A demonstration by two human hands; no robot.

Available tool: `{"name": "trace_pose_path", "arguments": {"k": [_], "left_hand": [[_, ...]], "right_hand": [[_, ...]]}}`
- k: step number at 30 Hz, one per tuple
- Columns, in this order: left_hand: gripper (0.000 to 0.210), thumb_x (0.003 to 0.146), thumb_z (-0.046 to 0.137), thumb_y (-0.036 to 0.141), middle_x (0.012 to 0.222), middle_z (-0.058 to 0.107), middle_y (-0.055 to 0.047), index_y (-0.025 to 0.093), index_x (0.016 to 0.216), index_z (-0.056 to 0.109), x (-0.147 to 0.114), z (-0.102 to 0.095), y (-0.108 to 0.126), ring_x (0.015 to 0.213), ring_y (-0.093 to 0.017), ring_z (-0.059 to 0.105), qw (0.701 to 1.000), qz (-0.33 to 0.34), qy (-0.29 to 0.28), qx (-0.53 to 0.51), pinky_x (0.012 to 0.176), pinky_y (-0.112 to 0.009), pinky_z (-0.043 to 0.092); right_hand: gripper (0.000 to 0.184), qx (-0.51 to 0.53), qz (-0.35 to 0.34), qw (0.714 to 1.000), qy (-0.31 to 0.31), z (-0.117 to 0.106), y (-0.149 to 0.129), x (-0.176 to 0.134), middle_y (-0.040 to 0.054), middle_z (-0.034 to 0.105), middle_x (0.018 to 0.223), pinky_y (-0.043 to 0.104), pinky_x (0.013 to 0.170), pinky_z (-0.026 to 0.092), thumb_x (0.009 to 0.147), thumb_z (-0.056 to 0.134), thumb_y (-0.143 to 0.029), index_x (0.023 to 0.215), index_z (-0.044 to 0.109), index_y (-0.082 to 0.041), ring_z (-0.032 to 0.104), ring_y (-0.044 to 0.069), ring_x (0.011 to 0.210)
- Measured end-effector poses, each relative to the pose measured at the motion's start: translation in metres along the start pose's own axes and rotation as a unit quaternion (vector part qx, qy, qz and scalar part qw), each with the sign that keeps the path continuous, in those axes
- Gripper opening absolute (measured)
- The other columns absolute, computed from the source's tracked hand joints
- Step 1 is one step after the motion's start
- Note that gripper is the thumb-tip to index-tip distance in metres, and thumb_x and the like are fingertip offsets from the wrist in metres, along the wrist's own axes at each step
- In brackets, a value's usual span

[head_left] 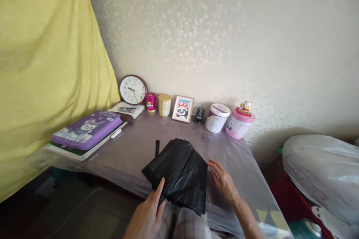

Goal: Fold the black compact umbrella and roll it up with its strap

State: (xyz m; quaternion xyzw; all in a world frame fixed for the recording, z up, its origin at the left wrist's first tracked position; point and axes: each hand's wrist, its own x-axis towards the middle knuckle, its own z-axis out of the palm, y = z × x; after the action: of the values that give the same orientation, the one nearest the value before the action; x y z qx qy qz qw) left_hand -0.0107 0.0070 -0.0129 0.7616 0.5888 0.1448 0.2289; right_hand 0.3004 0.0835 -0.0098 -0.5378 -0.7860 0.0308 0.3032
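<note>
Seemingly arranging the folds of a black umbrella at the near edge of the desk.
Left hand at its lower end, grip unclear; right hand at its right edge, fingers loosely open; the next move likely calls for steadying the folds.

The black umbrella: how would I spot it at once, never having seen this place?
Find the table against the patterned wall. At its near edge, between the left hand and right hand, is the umbrella. Its broad, creased black fabric and narrow strap set it apart from the purple-and-white tub behind.
</note>
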Motion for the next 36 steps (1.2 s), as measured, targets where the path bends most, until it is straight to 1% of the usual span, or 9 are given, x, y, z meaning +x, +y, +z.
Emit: {"name": "trace_pose_path", "arguments": {"k": [2, 5, 8, 11, 16, 23, 28, 32, 36], "left_hand": [[0.053, 0.092, 0.022, 0.029, 0.110, 0.062, -0.010, 0.019, 0.143, 0.011, 0.000, 0.000, 0.000, 0.096, -0.020, 0.061, 1.000, 0.000, 0.004, 0.002, 0.083, -0.029, 0.046], [0.053, 0.092, 0.022, 0.030, 0.113, 0.061, -0.009, 0.020, 0.143, 0.011, 0.001, 0.001, 0.000, 0.099, -0.019, 0.061, 1.000, 0.001, 0.014, 0.001, 0.084, -0.028, 0.045], [0.053, 0.092, 0.023, 0.030, 0.116, 0.060, -0.008, 0.021, 0.143, 0.013, 0.001, 0.001, 0.000, 0.100, -0.018, 0.060, 1.000, 0.003, 0.021, -0.002, 0.085, -0.026, 0.045], [0.053, 0.092, 0.024, 0.030, 0.118, 0.060, -0.008, 0.021, 0.143, 0.013, 0.001, 0.001, 0.000, 0.101, -0.018, 0.060, 1.000, 0.003, 0.024, -0.009, 0.086, -0.026, 0.045], [0.052, 0.092, 0.025, 0.030, 0.124, 0.055, -0.009, 0.020, 0.142, 0.014, 0.001, 0.002, -0.001, 0.106, -0.019, 0.057, 0.999, 0.002, 0.022, -0.033, 0.090, -0.030, 0.044], [0.053, 0.091, 0.029, 0.033, 0.136, 0.045, -0.005, 0.022, 0.142, 0.018, 0.004, -0.008, -0.002, 0.118, -0.016, 0.049, 0.994, 0.011, 0.016, -0.109, 0.097, -0.028, 0.039], [0.054, 0.090, 0.031, 0.033, 0.135, 0.047, -0.005, 0.024, 0.142, 0.018, 0.003, -0.014, -0.002, 0.117, -0.016, 0.049, 0.989, 0.008, 0.008, -0.148, 0.097, -0.028, 0.038], [0.056, 0.089, 0.031, 0.032, 0.128, 0.053, -0.009, 0.019, 0.142, 0.018, 0.002, -0.017, -0.002, 0.113, -0.019, 0.052, 0.991, 0.020, -0.013, -0.134, 0.096, -0.030, 0.038], [0.059, 0.088, 0.032, 0.031, 0.125, 0.055, -0.013, 0.015, 0.142, 0.017, 0.003, -0.017, -0.003, 0.109, -0.021, 0.055, 0.993, 0.023, -0.029, -0.116, 0.094, -0.032, 0.039]], "right_hand": [[0.037, 0.008, -0.005, 1.000, 0.000, 0.001, -0.008, -0.014, 0.0057, 0.051, 0.127, 0.033, 0.090, 0.050, 0.088, 0.037, -0.018, 0.121, 0.050, -0.029, 0.055, 0.018, 0.110], [0.041, 0.026, -0.021, 0.999, -0.003, 0.002, -0.023, -0.023, 0.0061, 0.043, 0.135, 0.034, 0.093, 0.048, 0.088, 0.037, -0.017, 0.126, 0.044, -0.029, 0.050, 0.018, 0.117], [0.042, 0.039, -0.043, 0.998, -0.023, 0.002, -0.036, -0.026, 0.0061, 0.038, 0.138, 0.033, 0.095, 0.047, 0.087, 0.035, -0.014, 0.125, 0.046, -0.029, 0.046, 0.018, 0.120], [0.039, 0.055, -0.054, 0.996, -0.039, 0.001, -0.044, -0.026, 0.0060, 0.040, 0.138, 0.032, 0.094, 0.047, 0.087, 0.034, -0.013, 0.118, 0.052, -0.028, 0.047, 0.018, 0.119], [0.032, 0.101, -0.054, 0.993, -0.024, -0.002, -0.049, -0.019, 0.0072, 0.047, 0.131, 0.035, 0.095, 0.045, 0.089, 0.033, -0.015, 0.109, 0.054, -0.027, 0.048, 0.018, 0.118], [0.028, 0.131, -0.078, 0.988, 0.006, -0.007, -0.066, 0.013, 0.0077, 0.056, 0.117, 0.032, 0.091, 0.046, 0.091, 0.035, -0.018, 0.110, 0.054, -0.026, 0.055, 0.017, 0.107], [0.025, 0.130, -0.101, 0.985, 0.045, -0.009, -0.088, 0.048, 0.0077, 0.059, 0.103, 0.030, 0.084, 0.048, 0.092, 0.035, -0.019, 0.108, 0.054, -0.023, 0.058, 0.016, 0.096], [0.023, 0.126, -0.132, 0.982, 0.044, 0.000, -0.101, 0.074, 0.0069, 0.058, 0.099, 0.029, 0.084, 0.048, 0.093, 0.035, -0.019, 0.106, 0.054, -0.022, 0.057, 0.016, 0.095], [0.023, 0.107, -0.141, 0.984, 0.033, 0.017, -0.111, 0.094, 0.0059, 0.059, 0.098, 0.028, 0.083, 0.048, 0.093, 0.035, -0.019, 0.104, 0.055, -0.022, 0.057, 0.015, 0.093]]}}
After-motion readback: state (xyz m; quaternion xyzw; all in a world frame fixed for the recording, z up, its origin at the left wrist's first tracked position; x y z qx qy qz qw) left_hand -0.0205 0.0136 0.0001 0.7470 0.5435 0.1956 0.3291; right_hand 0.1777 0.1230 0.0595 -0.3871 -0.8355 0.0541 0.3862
